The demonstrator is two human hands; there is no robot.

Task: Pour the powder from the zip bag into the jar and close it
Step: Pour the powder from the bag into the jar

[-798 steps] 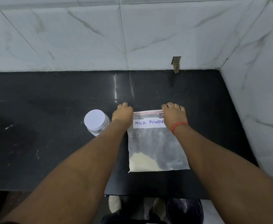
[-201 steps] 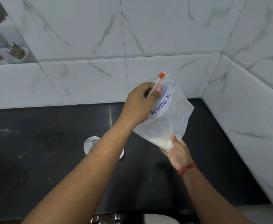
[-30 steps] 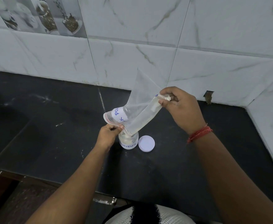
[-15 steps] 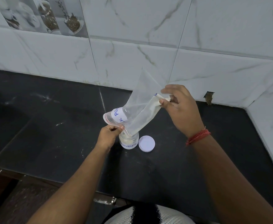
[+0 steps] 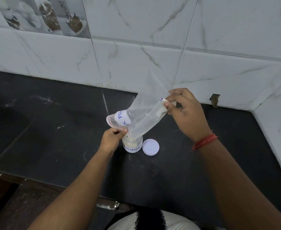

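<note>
The clear zip bag (image 5: 144, 112) is tipped mouth-down over the small clear jar (image 5: 132, 145), which stands open on the black counter with pale powder inside and a white label. My left hand (image 5: 112, 140) pinches the bag's zip edge just above the jar's mouth. My right hand (image 5: 184, 112) holds the bag's raised bottom corner, up and to the right. The bag looks almost empty. The jar's white round lid (image 5: 150, 147) lies flat on the counter, touching or nearly touching the jar's right side.
The black stone counter (image 5: 53, 130) runs left and towards me, its front edge near the frame's bottom. White marble-look tile walls (image 5: 153, 55) close off the back and the right side. A small hole (image 5: 214, 100) shows in the back wall at counter level.
My right hand has shifted its pinch on the bag's raised corner slightly. The bag stays tipped over the jar, and my left hand has held still.
</note>
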